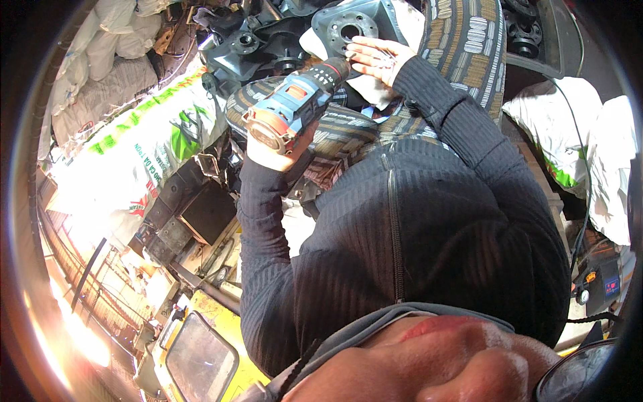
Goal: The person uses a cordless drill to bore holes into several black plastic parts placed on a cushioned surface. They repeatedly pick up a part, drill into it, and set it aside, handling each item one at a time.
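1. Head point(415, 365) of the person lies closest to the camera, along the lower edge, with the dark jacket point(429, 234) beyond it.
2. Left hand point(284, 157): it holds the drill point(291, 110) from the near end. Its fingers are mostly hidden beneath the body, so how tightly they close I cannot tell.
3. The drill is above the lap, chuck pointing up and right, just beside the right fingertips; whether they touch is unclear. It looks stiff and fairly heavy, likely best held by the handle with the wrist in line, clear of the chuck.
4. Right hand point(385, 60): palm up, fingers stretched out and slightly parted, with what look like screws point(386, 59) lying across them. I cannot count them.
5. Those should be light, hard and slippery, apt to roll off a tilted palm; pinching one by its head seems surest.
6. Just beyond the fingers sits a round flange point(337, 30), seemingly rigid metal, easiest to grip by the rim.
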Tool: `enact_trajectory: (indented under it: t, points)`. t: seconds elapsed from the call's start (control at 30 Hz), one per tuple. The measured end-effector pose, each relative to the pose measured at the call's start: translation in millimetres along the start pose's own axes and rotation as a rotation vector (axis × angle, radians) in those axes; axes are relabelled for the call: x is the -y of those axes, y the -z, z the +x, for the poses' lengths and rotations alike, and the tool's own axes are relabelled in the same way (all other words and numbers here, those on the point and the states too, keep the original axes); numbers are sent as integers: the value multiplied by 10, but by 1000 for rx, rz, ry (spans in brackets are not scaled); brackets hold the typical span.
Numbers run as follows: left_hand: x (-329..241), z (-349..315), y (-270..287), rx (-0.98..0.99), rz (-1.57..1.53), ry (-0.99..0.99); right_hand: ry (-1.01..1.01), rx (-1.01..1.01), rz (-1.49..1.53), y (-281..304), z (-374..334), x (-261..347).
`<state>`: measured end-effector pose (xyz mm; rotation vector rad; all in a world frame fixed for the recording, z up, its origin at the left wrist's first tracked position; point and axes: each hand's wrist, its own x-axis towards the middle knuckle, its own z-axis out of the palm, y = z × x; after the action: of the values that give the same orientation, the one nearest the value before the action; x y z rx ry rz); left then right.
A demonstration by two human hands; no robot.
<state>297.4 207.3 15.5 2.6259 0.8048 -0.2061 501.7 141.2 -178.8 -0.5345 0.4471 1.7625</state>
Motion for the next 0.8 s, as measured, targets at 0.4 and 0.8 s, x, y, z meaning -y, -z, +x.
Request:
enact_trajectory:
  t: [0.4, 0.8]
  points:
    - [-16, 47, -140, 23, -71, -11, -63, 471, -1, 31, -34, 28]
    - [-114, -13, -136, 41, -24, -194, 59, 329, 116, 5, 17, 1]
